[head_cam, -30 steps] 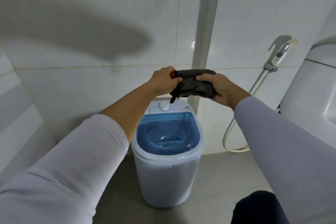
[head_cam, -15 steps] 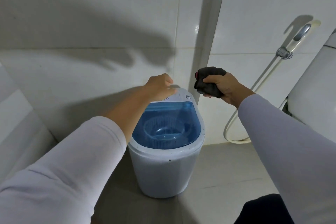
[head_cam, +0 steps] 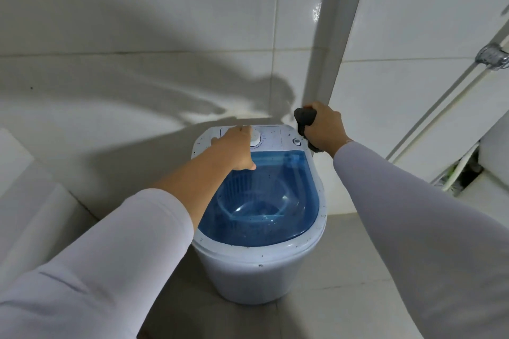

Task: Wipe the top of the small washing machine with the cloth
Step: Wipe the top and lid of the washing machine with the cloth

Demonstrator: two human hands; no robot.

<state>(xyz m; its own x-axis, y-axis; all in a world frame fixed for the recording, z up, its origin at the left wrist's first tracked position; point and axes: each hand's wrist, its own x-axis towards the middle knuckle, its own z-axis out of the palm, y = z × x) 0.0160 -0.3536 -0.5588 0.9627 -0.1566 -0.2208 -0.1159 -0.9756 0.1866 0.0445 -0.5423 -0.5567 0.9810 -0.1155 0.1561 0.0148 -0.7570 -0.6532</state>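
Observation:
A small white washing machine (head_cam: pixel 259 270) stands on the floor against the tiled wall, with a see-through blue lid (head_cam: pixel 264 201) and a white control panel with a round dial (head_cam: pixel 255 139) at the back. Dark specks dot its top. My left hand (head_cam: pixel 234 148) rests on the left of the control panel, fingers bent, holding nothing. My right hand (head_cam: pixel 325 129) grips a bunched dark cloth (head_cam: pixel 304 118) just above the machine's back right corner.
A grey vertical pipe (head_cam: pixel 330 36) runs down the wall corner behind the machine. A spray hose and its bracket (head_cam: pixel 493 56) hang on the right wall. A white toilet body (head_cam: pixel 495 157) stands at the far right. A white ledge (head_cam: pixel 24 201) sits at the left.
My left hand let go of the cloth and dropped onto the control panel. My right hand bunched the cloth and lowered it to the machine's back right corner. The view moved closer.

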